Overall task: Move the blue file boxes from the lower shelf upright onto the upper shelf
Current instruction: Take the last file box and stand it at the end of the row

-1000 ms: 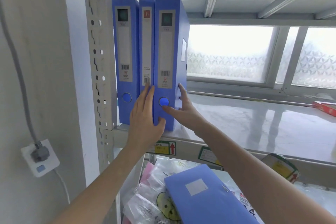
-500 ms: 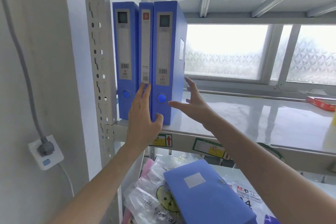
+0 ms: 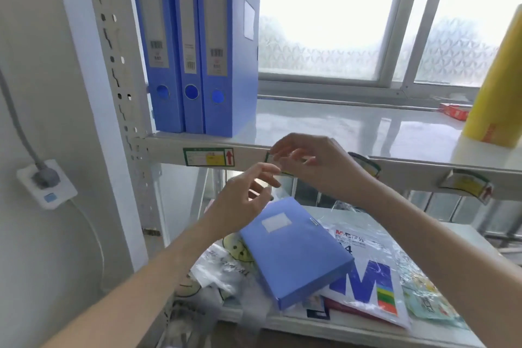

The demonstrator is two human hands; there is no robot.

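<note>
Three blue file boxes [image 3: 197,45] stand upright, side by side, at the left end of the upper shelf [image 3: 353,127]. A fourth blue file box [image 3: 293,251] lies flat on the lower shelf [image 3: 353,328], on top of plastic bags. My left hand [image 3: 243,203] hovers just above that flat box's far end, fingers apart, holding nothing. My right hand [image 3: 313,164] is in front of the upper shelf's front rail, fingers spread and empty. The two hands are close together and touch no box.
A white shelf post [image 3: 118,93] rises at left, with a wall socket and plug [image 3: 45,181] beside it. A yellow roll [image 3: 497,87] and a red packet [image 3: 454,110] sit on the upper shelf at right. Plastic-wrapped paper packs [image 3: 364,277] cover the lower shelf.
Both hands have let go of the upright boxes and dropped below the upper shelf's edge, toward the flat box. The camera has tilted down.
</note>
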